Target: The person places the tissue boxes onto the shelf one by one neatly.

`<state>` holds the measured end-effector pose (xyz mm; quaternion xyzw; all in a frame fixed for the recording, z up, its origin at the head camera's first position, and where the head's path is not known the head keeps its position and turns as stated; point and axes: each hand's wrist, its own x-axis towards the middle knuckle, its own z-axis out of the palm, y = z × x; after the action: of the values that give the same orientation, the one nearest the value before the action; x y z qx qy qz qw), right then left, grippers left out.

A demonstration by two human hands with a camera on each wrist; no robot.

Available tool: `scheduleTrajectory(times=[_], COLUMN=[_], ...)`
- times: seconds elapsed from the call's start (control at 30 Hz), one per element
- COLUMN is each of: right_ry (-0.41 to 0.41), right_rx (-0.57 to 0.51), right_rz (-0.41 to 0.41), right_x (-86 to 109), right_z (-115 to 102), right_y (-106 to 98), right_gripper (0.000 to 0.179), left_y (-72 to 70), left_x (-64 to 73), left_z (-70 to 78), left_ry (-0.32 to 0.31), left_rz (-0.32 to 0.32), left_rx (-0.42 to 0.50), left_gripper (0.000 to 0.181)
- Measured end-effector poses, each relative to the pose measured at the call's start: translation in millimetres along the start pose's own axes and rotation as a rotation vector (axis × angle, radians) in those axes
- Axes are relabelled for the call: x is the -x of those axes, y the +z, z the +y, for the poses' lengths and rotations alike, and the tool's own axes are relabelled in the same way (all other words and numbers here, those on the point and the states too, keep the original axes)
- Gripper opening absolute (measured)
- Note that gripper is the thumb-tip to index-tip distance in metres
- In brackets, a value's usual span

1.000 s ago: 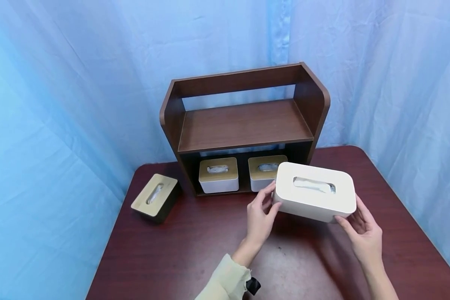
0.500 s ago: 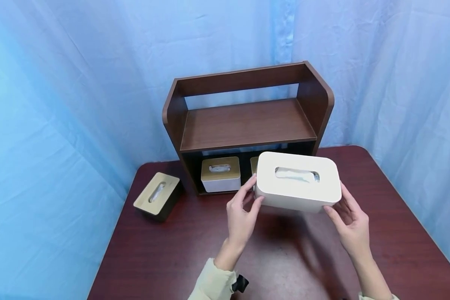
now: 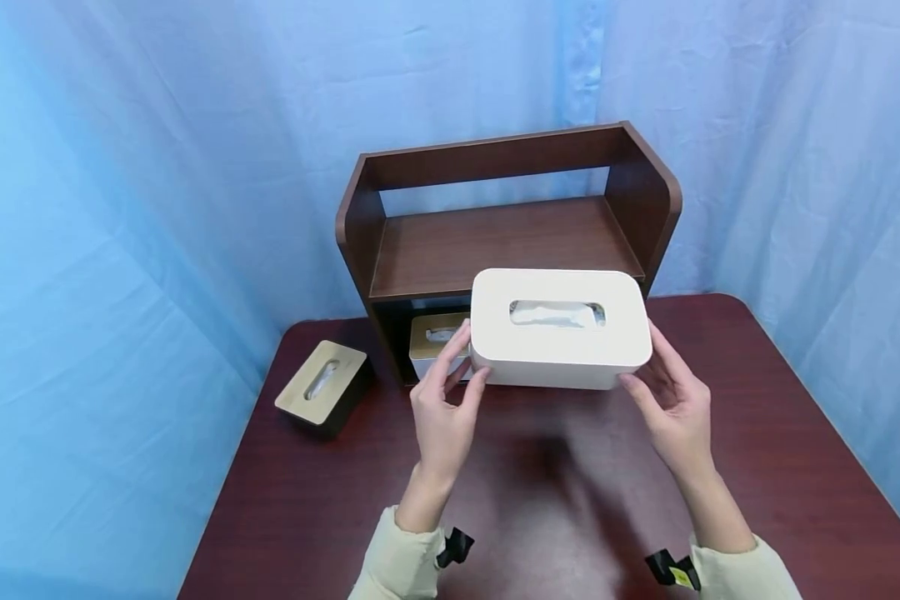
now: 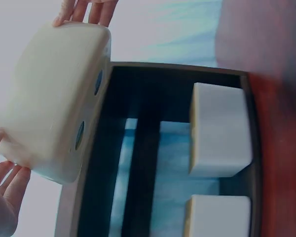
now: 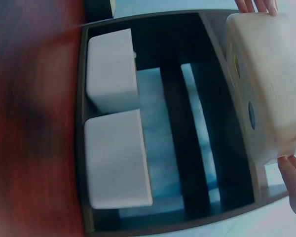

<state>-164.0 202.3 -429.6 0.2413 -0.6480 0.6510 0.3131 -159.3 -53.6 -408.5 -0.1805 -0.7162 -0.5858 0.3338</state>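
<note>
Both hands hold a long white tissue box (image 3: pixel 562 342) up in the air, in front of the brown shelf unit (image 3: pixel 495 242). My left hand (image 3: pixel 442 417) grips its left end, thumb at the front and fingers along the side. The right hand (image 3: pixel 675 408) grips the right end in the same way. A slot in the box's top shows a tissue pack inside. In the left wrist view the white tissue box (image 4: pixel 54 94) appears from below, with oval holes in its underside edge. Behind it, a smaller wood-topped white tissue box (image 3: pixel 427 343) stands in the lower compartment, partly hidden.
A black tissue box with a wooden top (image 3: pixel 322 383) sits on the dark red table (image 3: pixel 330 500), left of the shelf. The right wrist view shows a second small white box (image 5: pixel 117 160) in the lower compartment. Blue curtains (image 3: pixel 195 167) hang behind and beside the table.
Both hands have carried the white tissue box left and upward, nearer the upper shelf's front edge. It now covers the right small box in the head view.
</note>
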Motion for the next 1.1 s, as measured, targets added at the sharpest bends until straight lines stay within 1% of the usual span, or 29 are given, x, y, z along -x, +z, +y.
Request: scheduleTrajectory(times=[0.2, 0.43, 0.53, 0.63, 0.83, 0.97, 1.1], right_ry=[-0.03, -0.042, -0.044, -0.042, -0.021, -0.005, 0.0], right_rx=[-0.047, -0.036, -0.019, 0.02, 0.081, 0.083, 0.08], right_rz=[0.001, -0.019, -0.025, -0.032, -0.057, -0.08, -0.091], right_x=[-17.1, -39.6, -49.2, -58.2, -73.5, -83.8, -94.8], right_z=[-3.1, -7.6, -8.6, -8.8, -5.7, -1.5, 5.1], right_y=[16.2, 33.0, 40.2, 46.2, 57.6, 66.2, 77.2], right_gripper=[0.069, 0.069, 0.07, 0.07, 0.067, 0.064, 0.063], left_y=[-10.7, -21.2, -25.2, -28.6, -35.1, -38.6, -41.5], left_x=[-12.3, -26.6, -34.1, -42.1, -55.5, -63.2, -71.7], left_z=[7.3, 9.1, 8.4, 7.9, 5.0, 0.4, -5.1], left_ry=[0.044, 0.06, 0.074, 0.08, 0.066, 0.065, 0.063], left_rz=[0.046, 0.095, 0.106, 0.121, 0.138, 0.157, 0.194], left_rx=[-0.006, -0.036, -0.03, -0.027, -0.034, -0.049, -0.072], left_gripper=[0.046, 0.047, 0.048, 0.048, 0.048, 0.048, 0.048])
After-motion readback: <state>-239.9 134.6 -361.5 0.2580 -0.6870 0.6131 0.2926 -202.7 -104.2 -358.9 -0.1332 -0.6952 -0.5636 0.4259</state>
